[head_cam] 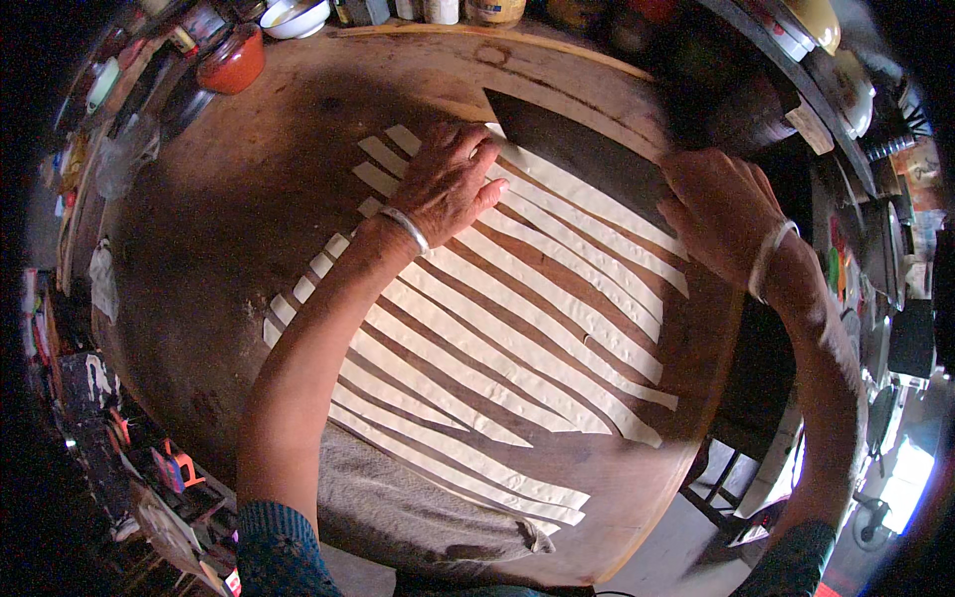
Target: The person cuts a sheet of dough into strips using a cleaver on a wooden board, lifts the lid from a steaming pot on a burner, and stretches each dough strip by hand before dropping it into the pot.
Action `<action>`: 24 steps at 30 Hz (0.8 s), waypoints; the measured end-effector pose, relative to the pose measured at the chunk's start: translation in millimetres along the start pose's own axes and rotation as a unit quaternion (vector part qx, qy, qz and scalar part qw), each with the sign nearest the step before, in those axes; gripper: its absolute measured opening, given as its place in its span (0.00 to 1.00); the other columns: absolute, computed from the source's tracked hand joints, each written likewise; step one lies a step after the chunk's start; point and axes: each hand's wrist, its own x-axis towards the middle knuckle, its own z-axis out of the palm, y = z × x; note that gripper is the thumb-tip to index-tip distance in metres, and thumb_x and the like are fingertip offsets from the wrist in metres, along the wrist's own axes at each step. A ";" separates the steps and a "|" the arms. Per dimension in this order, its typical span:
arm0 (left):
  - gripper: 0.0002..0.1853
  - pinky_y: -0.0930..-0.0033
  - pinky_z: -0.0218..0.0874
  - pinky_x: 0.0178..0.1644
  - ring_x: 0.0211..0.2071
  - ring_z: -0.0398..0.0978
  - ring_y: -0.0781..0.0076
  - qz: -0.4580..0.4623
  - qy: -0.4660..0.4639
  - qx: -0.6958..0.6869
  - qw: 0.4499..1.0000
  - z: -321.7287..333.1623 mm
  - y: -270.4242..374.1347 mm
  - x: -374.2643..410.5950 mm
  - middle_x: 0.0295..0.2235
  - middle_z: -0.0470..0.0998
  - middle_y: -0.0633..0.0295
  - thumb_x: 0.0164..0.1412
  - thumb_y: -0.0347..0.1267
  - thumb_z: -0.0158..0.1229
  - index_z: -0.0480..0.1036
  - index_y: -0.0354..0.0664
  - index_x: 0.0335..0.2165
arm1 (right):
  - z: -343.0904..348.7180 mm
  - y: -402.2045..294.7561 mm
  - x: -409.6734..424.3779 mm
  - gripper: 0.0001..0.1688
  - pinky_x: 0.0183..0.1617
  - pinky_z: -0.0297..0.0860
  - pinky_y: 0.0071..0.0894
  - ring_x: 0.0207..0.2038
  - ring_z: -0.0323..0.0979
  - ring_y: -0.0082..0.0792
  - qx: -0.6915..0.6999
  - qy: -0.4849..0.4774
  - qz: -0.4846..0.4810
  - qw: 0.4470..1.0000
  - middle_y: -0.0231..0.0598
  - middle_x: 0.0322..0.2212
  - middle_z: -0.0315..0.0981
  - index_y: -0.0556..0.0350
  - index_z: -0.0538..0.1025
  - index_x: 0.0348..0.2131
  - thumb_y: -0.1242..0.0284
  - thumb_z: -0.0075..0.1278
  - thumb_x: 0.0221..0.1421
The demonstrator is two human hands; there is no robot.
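Long pale strips of rolled dough (pixel 515 298) lie side by side at a slant across a round wooden table (pixel 201 224). My left hand (pixel 455 179) rests on the far ends of the upper strips, fingers bent and thumb apart, gripping nothing that I can see. Along the outermost strip stands a large dark knife blade (pixel 574 149), its tip near my left fingertips. My right hand (pixel 720 213) is closed at the blade's near right end; the handle is hidden in the fist. A silver bracelet circles each wrist.
A grey-brown towel (pixel 418 496) lies at the near edge, partly under the last strips. Toward the far side are a red-brown pot (pixel 233 60), a white bowl (pixel 295 16) and several jars (pixel 494 10). Shelves with metal bowls (pixel 850 93) stand at the right.
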 end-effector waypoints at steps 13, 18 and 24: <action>0.22 0.54 0.54 0.53 0.45 0.63 0.55 0.022 -0.064 -0.027 0.997 1.3 48.0 8.2 0.43 0.66 0.54 0.50 0.38 0.60 0.67 0.37 0.42 | -13.1 9.5 -12.9 0.14 0.50 0.63 0.44 0.43 0.68 0.51 -0.002 -0.079 0.042 0.996 0.50 0.34 0.71 0.61 0.72 0.32 0.69 0.50 0.48; 0.24 0.56 0.53 0.53 0.46 0.62 0.53 0.005 -0.096 -0.029 0.995 3.3 52.4 11.2 0.46 0.66 0.55 0.53 0.38 0.58 0.67 0.37 0.46 | -12.3 26.5 -23.8 0.13 0.48 0.65 0.46 0.41 0.70 0.51 0.002 -0.078 0.035 0.996 0.51 0.32 0.72 0.61 0.72 0.32 0.70 0.50 0.47; 0.24 0.55 0.52 0.55 0.47 0.62 0.53 0.007 -0.095 -0.014 0.995 -2.0 54.9 14.7 0.46 0.66 0.54 0.53 0.39 0.58 0.67 0.37 0.46 | -7.9 32.7 -28.7 0.15 0.49 0.64 0.47 0.42 0.69 0.51 -0.003 -0.028 -0.006 1.000 0.50 0.33 0.72 0.60 0.72 0.36 0.70 0.49 0.48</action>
